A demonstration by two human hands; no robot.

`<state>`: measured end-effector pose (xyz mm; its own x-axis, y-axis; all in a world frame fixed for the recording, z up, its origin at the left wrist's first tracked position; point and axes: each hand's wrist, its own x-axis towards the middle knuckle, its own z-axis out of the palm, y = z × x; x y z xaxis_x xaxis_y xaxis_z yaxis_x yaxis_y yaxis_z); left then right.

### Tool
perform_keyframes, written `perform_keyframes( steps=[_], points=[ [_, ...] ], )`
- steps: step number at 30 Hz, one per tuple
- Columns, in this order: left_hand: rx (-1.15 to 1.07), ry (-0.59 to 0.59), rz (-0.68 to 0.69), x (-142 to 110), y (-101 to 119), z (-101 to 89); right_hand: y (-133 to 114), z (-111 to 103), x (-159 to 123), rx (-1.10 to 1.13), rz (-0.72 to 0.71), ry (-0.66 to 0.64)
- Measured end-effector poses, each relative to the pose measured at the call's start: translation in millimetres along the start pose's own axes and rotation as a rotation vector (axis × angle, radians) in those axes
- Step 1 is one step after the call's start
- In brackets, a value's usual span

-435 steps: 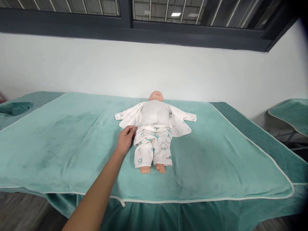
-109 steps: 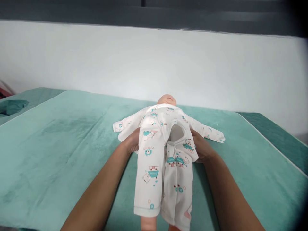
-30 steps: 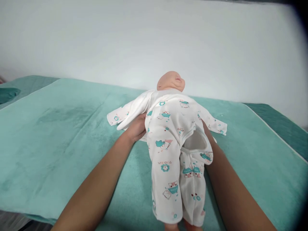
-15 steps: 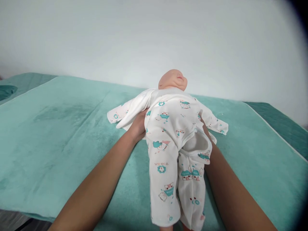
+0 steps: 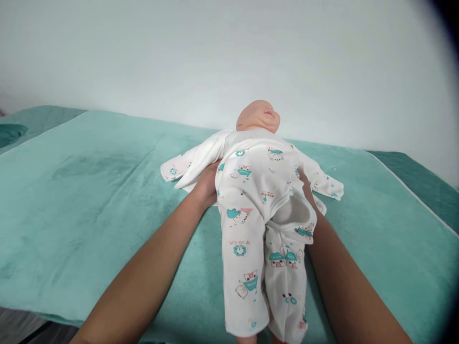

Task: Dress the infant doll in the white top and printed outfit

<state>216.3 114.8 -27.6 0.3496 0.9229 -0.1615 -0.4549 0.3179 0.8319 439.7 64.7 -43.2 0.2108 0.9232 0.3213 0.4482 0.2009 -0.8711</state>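
Note:
A baby doll (image 5: 258, 117) lies on its back with its head toward the wall, dressed in a white long-sleeved top (image 5: 195, 155) with its arms spread. White printed trousers (image 5: 244, 248) cover its legs and reach high over its belly; a wide opening gapes at the crotch. Against the doll's waist on the left side is my left hand (image 5: 207, 184), its fingers tucked out of sight behind the trousers. On the opposite side of the waist, my right hand (image 5: 307, 188) is mostly covered by the doll and cloth, so its fingers do not show.
A teal padded mat (image 5: 89, 210) lies under the doll, with darker teal cloth (image 5: 419, 177) along the right edge. The pale wall (image 5: 179, 57) rises directly behind. Grey floor (image 5: 17, 327) shows at the lower left.
The view has shifted very slightly. Both hands stay at the doll's waist, and the doll and its clothes look almost the same.

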Motion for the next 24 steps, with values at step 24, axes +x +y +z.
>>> perform_keyframes(
  steps=[24],
  points=[
    [0.417,-0.035,0.233,-2,-3,-5.0,-7,1,-2,0.064,0.159,0.384]
  ],
)
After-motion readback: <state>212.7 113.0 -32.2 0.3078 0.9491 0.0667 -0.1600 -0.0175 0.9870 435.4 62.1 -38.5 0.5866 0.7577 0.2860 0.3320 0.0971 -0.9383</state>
